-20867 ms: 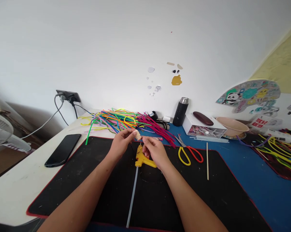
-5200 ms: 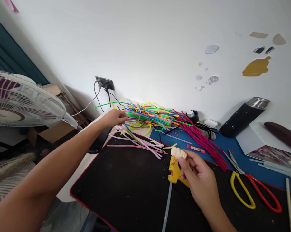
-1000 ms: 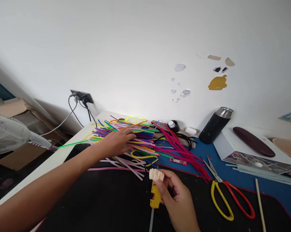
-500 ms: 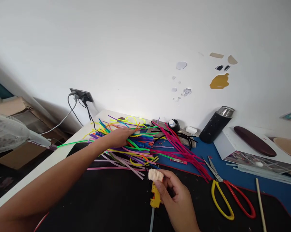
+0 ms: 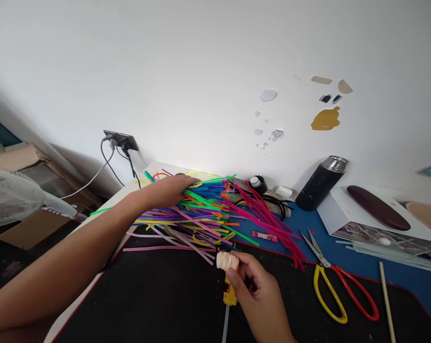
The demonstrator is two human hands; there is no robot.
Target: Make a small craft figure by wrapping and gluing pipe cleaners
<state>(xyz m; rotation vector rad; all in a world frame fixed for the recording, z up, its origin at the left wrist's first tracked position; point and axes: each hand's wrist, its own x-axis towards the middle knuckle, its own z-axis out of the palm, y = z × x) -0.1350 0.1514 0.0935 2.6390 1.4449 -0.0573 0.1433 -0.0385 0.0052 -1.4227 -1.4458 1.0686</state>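
Observation:
My left hand reaches across the table and lies on top of a heap of coloured pipe cleaners, fingers stretched over the strands. My right hand is closed near the front of the black mat, pinching a small cream coiled piece between thumb and fingers. Just under that hand lies a yellow glue gun with a clear glue stick sticking out towards me.
Red and yellow scissors and a thin wooden stick lie to the right. A black flask, a white box and a bundle of pink pipe cleaners sit behind. A fan stands at the left, a wall socket behind.
My left hand has slid further back over the pipe cleaner heap, shifting the strands. My right hand with the cream piece has dropped slightly towards me.

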